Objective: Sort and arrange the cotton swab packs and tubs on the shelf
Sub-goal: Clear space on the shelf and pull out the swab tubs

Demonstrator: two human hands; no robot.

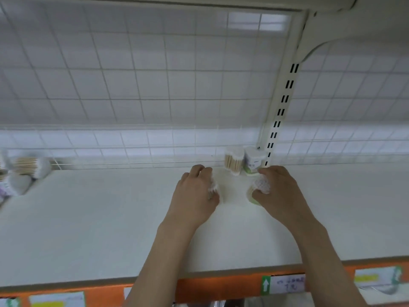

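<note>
Two round tubs of cotton swabs stand upright at the back of the white shelf (110, 218), by the slotted upright: a clear tub (232, 160) showing wooden sticks and, touching it on the right, a tub with a green-white label (254, 161). In front of them my left hand (194, 191) grips a swab tub (213, 186), mostly hidden by the fingers. My right hand (276, 191) grips another tub (260, 188) with white swab tips on top and a green base. Both held tubs are at shelf level.
Several swab packs (26, 169) lie piled at the shelf's far left. A wire grid (155, 85) backs the shelf, and a slotted white upright (281, 107) rises at the back right. An orange price rail with labels (285, 283) runs along the front edge.
</note>
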